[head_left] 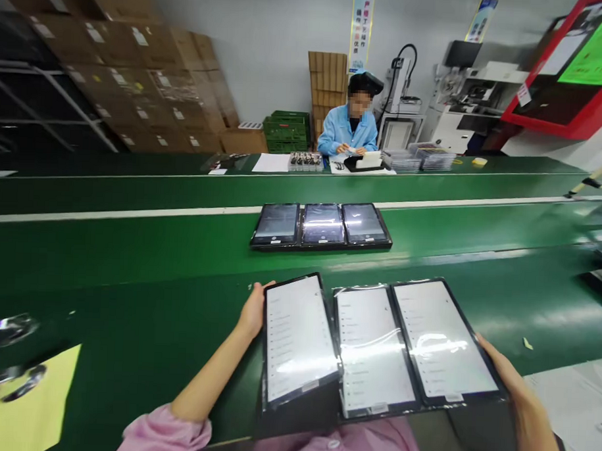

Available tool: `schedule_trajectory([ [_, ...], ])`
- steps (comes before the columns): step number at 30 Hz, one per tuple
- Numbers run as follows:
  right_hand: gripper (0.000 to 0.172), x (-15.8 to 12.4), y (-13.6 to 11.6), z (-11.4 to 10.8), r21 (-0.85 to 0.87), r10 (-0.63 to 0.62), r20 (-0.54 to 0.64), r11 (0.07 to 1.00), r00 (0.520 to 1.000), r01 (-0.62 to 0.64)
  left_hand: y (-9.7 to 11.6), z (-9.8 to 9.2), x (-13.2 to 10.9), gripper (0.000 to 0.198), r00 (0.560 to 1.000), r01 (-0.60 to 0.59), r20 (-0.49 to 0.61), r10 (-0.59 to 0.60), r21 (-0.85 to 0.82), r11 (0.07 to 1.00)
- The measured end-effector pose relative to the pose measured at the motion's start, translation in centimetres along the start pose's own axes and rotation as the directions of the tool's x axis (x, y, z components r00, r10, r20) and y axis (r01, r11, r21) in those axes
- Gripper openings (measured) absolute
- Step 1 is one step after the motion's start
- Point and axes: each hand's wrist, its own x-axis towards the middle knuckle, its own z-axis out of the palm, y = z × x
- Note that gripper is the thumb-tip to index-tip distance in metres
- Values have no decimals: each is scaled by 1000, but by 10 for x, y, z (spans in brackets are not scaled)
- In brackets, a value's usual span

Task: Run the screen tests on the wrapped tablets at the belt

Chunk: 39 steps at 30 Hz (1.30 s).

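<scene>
My left hand (252, 312) is closed on the upper left edge of a tablet (300, 337), its fingertips partly hidden behind it. That tablet sits askew over the left part of a black tray (299, 413). Beside it, a middle tablet (373, 350) and a right tablet (442, 339) lie side by side in the tray. All three have lit white screens with lines of text, and glossy clear film on them. My right hand (510, 377) grips the tray's right edge; most of its fingers are hidden beneath.
Ahead on the green belt (132, 246) rests another black tray with three darker tablets (323, 225). Across the line sits a co-worker in blue (351, 128). Yellow paper (33, 400) and shiny metal rings lie at left, white sheets (576, 399) at right.
</scene>
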Motion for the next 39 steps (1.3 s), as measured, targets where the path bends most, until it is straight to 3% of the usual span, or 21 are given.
schedule_trajectory([
  [2,32,7,-10,45,-38,48,161,998,986,-43,19,-45,-7,74,996,21,-82,-23,-26,999],
  [5,46,11,-22,102,-159,-8,394,984,919,76,46,-95,-8,75,988,31,-151,-32,-14,999],
  [8,58,11,-32,137,-398,-54,437,884,898,247,62,-120,3,79,988,63,-144,-57,44,997],
  [10,58,8,-39,147,-591,-96,423,725,901,354,65,-127,11,77,988,75,-140,-64,71,995],
  [12,59,3,-47,150,-734,-128,407,543,904,407,64,-130,16,76,989,76,-134,-64,88,993],
  [14,59,-2,-53,147,-807,-134,381,435,915,400,63,-134,17,77,990,70,-125,-57,97,993],
  [16,60,-5,-53,133,-814,-147,356,436,923,384,63,-142,13,79,991,64,-123,-51,102,993],
  [18,62,-5,-47,110,-783,-180,334,493,925,379,64,-153,7,79,990,67,-127,-53,110,992],
  [22,69,-7,-35,65,-719,-325,246,570,913,397,63,-170,-10,81,989,93,-129,-76,126,988],
  [24,69,-16,-33,69,-692,-455,269,522,849,499,60,-172,-17,85,993,60,-113,-47,120,991],
  [25,68,-23,-33,80,-659,-528,332,463,782,593,59,-172,-19,88,994,33,-103,-21,114,993],
  [26,66,-31,-34,97,-607,-593,422,378,686,700,58,-172,-22,90,995,5,-96,5,107,994],
  [28,56,-46,-33,140,-458,-652,630,126,421,880,57,-173,-28,92,993,-25,-114,35,90,996],
  [29,47,-52,-33,160,-411,-637,704,-5,314,912,56,-174,-33,92,990,-24,-136,35,79,997],
  [30,40,-56,-32,177,-383,-617,749,-106,241,918,55,-176,-40,94,986,-18,-163,28,62,998],
  [31,36,-59,-31,189,-370,-596,778,-179,199,911,52,-178,-49,97,982,-9,-191,17,38,999],
  [33,32,-58,-30,196,-379,-584,791,-236,181,895,45,-180,-73,105,975,17,-221,-24,-36,999],
  [35,30,-54,-32,184,-406,-598,777,-236,197,883,34,-179,-99,107,973,48,-220,-75,-126,991],
  [37,35,-50,-36,169,-443,-624,751,-232,217,866,22,-173,-121,100,968,67,-224,-113,-202,977],
  [39,38,-53,-42,166,-444,-642,740,-238,204,864,13,-165,-131,86,964,65,-233,-126,-252,966],
])
